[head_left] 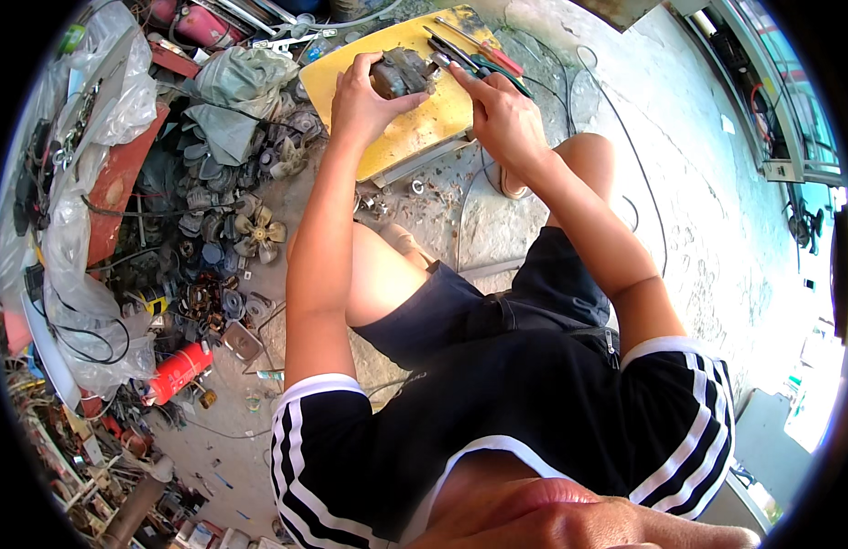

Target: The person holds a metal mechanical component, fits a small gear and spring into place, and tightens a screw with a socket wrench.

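A dark, grimy block-shaped part (401,73), which looks like a small electric motor, is over the yellow-topped low table (396,160). My left hand (361,108) grips it from the left, thumb along its near side and fingers over the far side. At its right end, my right hand (508,114) has its index finger stretched toward a small shiny metal piece (439,59); the other fingers are curled, and what they hold is hidden. Just beyond that hand lie pliers with dark green handles (492,66) and a screwdriver with a red handle (504,60).
A heap of greasy motor parts (209,220) with a fan blade (259,233) covers the floor to the left. A red cylinder (179,371) lies nearer me. Black cables (639,169) trail over the concrete at right, and a metal rack (762,101) stands at far right.
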A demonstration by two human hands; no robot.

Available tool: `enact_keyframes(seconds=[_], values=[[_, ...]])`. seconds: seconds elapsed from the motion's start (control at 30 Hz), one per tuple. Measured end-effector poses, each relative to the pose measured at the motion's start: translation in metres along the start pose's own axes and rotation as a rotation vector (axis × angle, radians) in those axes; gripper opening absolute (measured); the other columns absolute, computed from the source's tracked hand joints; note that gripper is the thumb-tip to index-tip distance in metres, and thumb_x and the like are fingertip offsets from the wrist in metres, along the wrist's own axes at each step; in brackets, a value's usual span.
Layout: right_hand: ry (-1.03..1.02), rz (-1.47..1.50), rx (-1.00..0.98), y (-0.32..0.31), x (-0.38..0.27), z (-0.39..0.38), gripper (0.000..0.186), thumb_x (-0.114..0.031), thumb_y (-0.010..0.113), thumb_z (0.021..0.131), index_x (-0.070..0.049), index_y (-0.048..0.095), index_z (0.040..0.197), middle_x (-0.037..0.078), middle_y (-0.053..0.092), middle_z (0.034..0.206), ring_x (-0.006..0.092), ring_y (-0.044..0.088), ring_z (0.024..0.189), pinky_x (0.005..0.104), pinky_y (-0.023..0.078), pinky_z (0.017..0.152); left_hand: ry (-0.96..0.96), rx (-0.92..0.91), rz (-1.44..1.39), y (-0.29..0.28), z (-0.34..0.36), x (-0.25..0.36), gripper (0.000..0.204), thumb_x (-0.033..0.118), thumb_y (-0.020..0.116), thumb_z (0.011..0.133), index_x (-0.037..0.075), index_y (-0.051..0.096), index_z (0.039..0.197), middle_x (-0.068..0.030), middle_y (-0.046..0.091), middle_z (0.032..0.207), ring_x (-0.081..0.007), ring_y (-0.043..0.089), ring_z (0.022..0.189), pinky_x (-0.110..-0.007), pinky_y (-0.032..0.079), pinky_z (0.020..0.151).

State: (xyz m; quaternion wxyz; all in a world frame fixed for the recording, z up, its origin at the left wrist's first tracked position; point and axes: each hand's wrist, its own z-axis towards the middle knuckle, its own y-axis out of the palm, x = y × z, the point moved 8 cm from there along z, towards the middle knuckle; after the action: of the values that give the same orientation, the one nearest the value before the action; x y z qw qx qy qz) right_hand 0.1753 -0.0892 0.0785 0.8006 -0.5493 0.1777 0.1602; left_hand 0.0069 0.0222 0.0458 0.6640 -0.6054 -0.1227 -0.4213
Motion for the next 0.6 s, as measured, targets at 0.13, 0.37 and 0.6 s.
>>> enact_keyframes(seconds=[0.13,0.37,0.6], values=[[0.022,-0.009,0.005,-0.002,0.002,-0.004,0.050,-0.007,0.051,0.091,-0.028,0.057,0.136,0.011,0.057,0.086,0.0319,0.061,0.076,0.0416,0.050,0.070,0.008,0.015,0.021,0.001,-0.001,0.000,0.098,0.054,0.090,0.054,0.002,0.050,0.128,-0.0220,0.060,0.123,-0.0335,0.058,0.116,-0.041,0.046,0.098],[0.093,-0.100,0.004,0.000,0.021,0.000,0.048,-0.010,0.052,0.093,-0.027,0.056,0.137,0.012,0.061,0.094,0.0328,0.063,0.084,0.0425,0.051,0.074,0.001,0.001,-0.003,0.003,0.000,-0.004,0.099,0.053,0.091,0.054,0.002,0.049,0.128,-0.0218,0.059,0.124,-0.0329,0.057,0.118,-0.040,0.046,0.099],[0.275,0.257,-0.162,0.007,0.034,-0.006,0.042,-0.013,0.051,0.094,-0.021,0.060,0.134,0.015,0.068,0.093,0.0251,0.063,0.079,0.0327,0.050,0.078,-0.006,0.004,0.000,0.002,-0.001,-0.002,0.098,0.052,0.091,0.055,0.002,0.049,0.128,-0.0217,0.059,0.125,-0.0331,0.057,0.118,-0.040,0.046,0.099]])
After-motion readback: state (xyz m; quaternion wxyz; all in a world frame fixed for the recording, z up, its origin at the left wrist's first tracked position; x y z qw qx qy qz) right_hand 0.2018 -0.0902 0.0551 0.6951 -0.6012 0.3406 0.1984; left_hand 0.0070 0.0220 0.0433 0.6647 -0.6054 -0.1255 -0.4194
